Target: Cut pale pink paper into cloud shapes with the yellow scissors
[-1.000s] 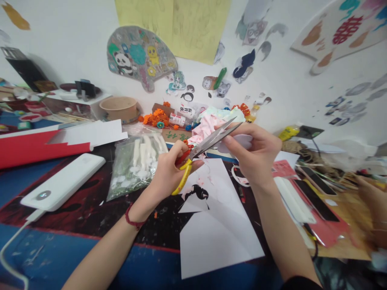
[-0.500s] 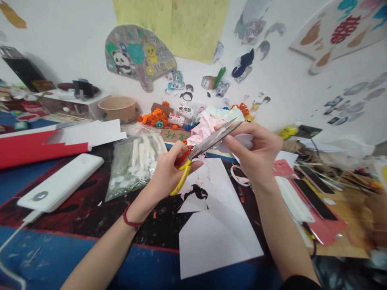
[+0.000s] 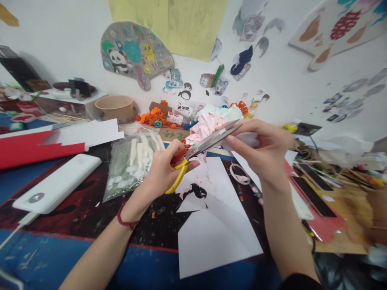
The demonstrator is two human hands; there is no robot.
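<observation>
My left hand is closed round the handles of a pair of scissors, one handle yellow and the other red. The blades point up to the right, slightly parted near the tips. In my right hand a small white paper piece is pinched between thumb and fingers, right by the blades and partly hidden behind the hand. Below both hands lie sheets of white paper, with a black and white cutout on top.
A white power bank with a cable lies at left, near a clear plastic bag. Behind are a round tan container, orange flowers and pink cloth. A white ring and a dark phone lie at right.
My right hand has shifted slightly right with the paper piece. The scissor blades have closed a little, and the whole view has moved slightly.
</observation>
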